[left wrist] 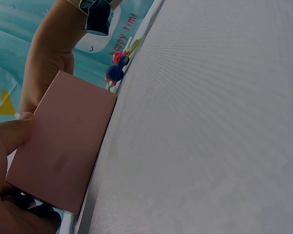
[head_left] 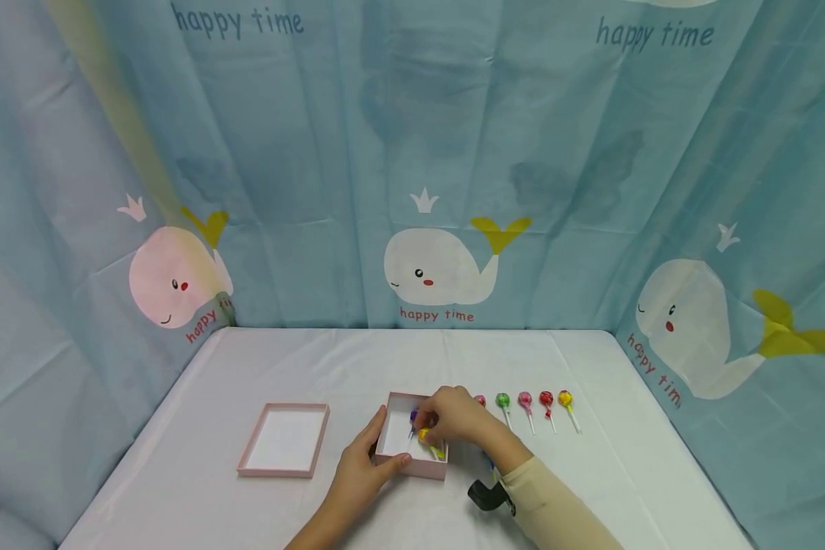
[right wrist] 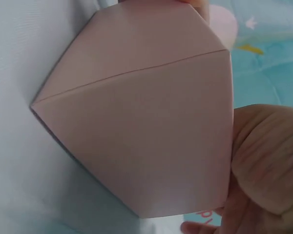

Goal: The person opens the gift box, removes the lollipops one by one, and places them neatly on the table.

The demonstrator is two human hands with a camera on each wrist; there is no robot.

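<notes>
A pink open-topped box (head_left: 422, 467) stands on the table in front of me. My left hand (head_left: 360, 466) grips its left side, thumb on the front wall. In the left wrist view the thumb presses the pink box (left wrist: 66, 146). Over the box's right side, my right hand (head_left: 454, 415) reaches in with curled fingers, pinching a yellow lollipop (head_left: 424, 435). Just left of the fingertips lies a purple lollipop (head_left: 414, 417). The right wrist view shows the outer walls of the box (right wrist: 146, 146); they hide the right fingertips (right wrist: 263, 156).
A shallow pink lid (head_left: 285, 472) lies at the left on the white table. Right of the box is a row of lollipops: green (head_left: 503, 399), pink (head_left: 525, 399), red (head_left: 546, 399) and yellow (head_left: 565, 399), others partly behind the right arm. A blue whale-print curtain (head_left: 440, 153) encloses the table.
</notes>
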